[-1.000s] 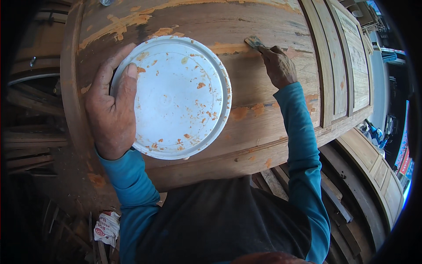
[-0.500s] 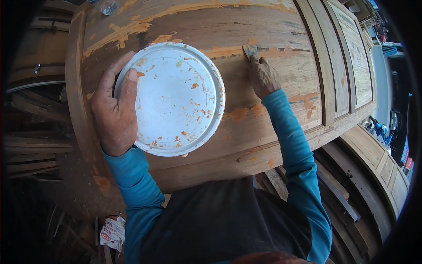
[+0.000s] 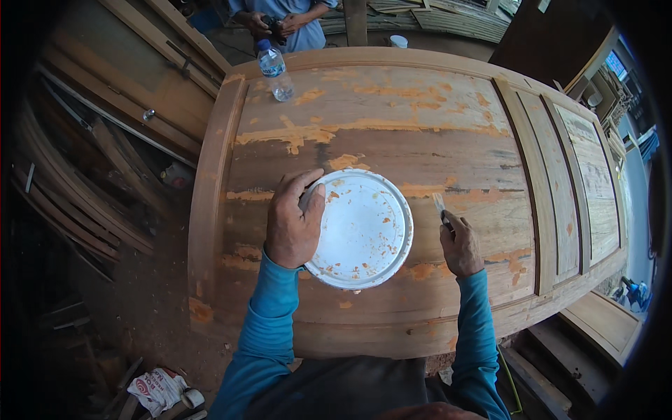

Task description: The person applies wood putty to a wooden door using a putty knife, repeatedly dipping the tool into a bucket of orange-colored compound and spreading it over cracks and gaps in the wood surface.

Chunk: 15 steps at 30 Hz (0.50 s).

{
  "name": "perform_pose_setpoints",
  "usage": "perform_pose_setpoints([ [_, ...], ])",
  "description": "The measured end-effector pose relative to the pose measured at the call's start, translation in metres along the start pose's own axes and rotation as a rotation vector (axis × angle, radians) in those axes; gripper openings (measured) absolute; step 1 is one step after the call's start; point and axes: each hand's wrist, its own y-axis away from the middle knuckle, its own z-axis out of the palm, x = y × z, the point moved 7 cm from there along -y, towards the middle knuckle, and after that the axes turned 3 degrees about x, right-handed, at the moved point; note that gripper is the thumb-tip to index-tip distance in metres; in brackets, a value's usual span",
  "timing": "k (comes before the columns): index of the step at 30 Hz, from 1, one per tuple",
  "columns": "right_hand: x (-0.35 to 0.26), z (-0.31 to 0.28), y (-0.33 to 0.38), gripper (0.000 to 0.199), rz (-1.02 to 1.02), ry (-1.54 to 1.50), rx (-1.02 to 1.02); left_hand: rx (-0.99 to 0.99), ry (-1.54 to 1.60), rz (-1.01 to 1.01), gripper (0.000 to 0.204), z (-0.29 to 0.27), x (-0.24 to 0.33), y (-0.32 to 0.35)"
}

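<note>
The right grip (image 3: pixel 460 245) has just come back toward the near edge of the door (image 3: pixel 392 318), clenched around the handle of a scraper (image 3: pixel 439 203). The blade now points away at the lower side of an orange band (image 3: pixel 424 190) that runs along the door; whether it touches the wood cannot be told. My reading is that a stroke has ended or paused, with the band roughly covered there but thin toward the right.

The left grip (image 3: pixel 294 224) is grasping the lid (image 3: pixel 364 234) at its left side, thumb over the top face, the other fingers at the rim. The lid is over the near half of the door, left of the scraper and flecked with orange; whether it rests on the wood is hidden.

Against the frame half a second ago, the lid and hands look smaller and the view reaches farther. Half a second ago the blade lay across the band; now it sits at its lower side. The bottle (image 3: pixel 276 73), cut off then, now shows whole near the far left corner. The door's far edge has come in too, and beyond it another person (image 3: pixel 301 35) holding something dark, and a white tub (image 3: pixel 398 42).
</note>
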Motion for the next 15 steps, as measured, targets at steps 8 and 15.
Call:
perform_pose_setpoints([
  [8,-0.016,0.001,0.081,0.04,-0.071,-0.063,0.272,-0.118,-0.092,-0.011,0.033,-0.012,-0.011,0.006],
  [15,0.03,-0.015,0.137,0.041,0.197,0.13,-0.047,-0.17,0.035,-0.157,0.036,-0.006,-0.031,0.015],
])
